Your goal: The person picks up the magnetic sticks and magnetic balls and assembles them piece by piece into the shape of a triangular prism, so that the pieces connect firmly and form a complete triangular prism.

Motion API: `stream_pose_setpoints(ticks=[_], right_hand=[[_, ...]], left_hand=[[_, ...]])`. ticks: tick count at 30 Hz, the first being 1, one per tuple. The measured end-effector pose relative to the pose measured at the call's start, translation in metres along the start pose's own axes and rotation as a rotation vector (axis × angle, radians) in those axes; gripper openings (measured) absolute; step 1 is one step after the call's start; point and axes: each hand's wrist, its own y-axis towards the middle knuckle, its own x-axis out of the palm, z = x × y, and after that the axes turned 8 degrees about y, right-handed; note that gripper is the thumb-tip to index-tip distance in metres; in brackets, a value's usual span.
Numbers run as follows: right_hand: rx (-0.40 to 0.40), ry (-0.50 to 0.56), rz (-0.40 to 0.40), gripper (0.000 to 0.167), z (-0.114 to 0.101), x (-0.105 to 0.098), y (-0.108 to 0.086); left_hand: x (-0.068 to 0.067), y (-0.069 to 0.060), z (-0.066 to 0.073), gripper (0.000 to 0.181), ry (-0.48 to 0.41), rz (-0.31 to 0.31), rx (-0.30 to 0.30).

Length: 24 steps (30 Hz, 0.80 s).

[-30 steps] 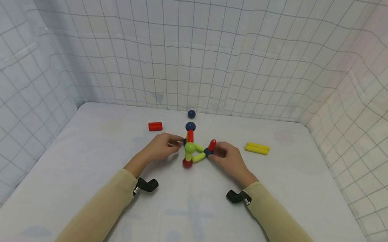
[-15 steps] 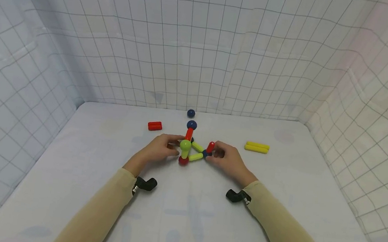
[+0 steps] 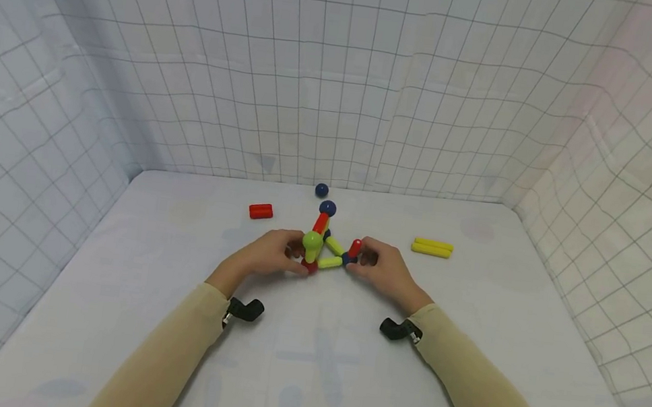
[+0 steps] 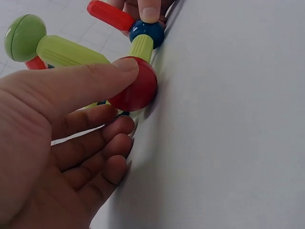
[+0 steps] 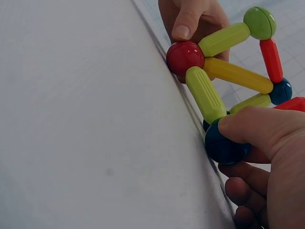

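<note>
A frame of ball-and-rod building pieces stands mid-table between both hands. My left hand [image 3: 268, 253] pinches its red ball [image 4: 136, 90], thumb on top and index finger below. On the other side, my right hand [image 3: 386, 269] grips a dark blue ball [image 5: 226, 143] between thumb and fingers. A lime rod [image 5: 206, 93] joins these two balls. From the red ball a second lime rod [image 5: 224, 40] rises to a green ball [image 3: 312, 240], and a yellow rod [image 5: 240, 76] also leaves it. A red rod [image 3: 355, 248] sticks up from the right-hand blue ball.
Two short red rods [image 3: 260, 211] lie together at the back left. A pair of longer yellow rods [image 3: 432, 248] lies to the right. A loose blue ball [image 3: 321, 191] sits by the back edge, below a grid-patterned cloth wall [image 3: 351, 98].
The frame's red ball shifted left, and its far raised blue ball swung slightly right. My left thumb and fingers have come onto the red ball. The right hand has stayed nearly still.
</note>
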Motion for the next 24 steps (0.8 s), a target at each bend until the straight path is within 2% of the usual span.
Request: stream_pose_setpoints(ticks=[7, 14, 24], right_hand=[[0.014, 0.003, -0.005, 0.019, 0.001, 0.000, 0.000], [-0.001, -0.006, -0.002, 0.020, -0.001, 0.000, 0.000], [-0.003, -0.016, 0.009, 0.020, 0.000, 0.002, 0.000]], left_hand=[[0.001, -0.002, 0.001, 0.032, -0.022, 0.033, -0.019], [0.003, 0.001, -0.009, 0.030, -0.075, 0.051, 0.009], [0.010, -0.001, -0.016, 0.028, -0.097, 0.116, 0.072]])
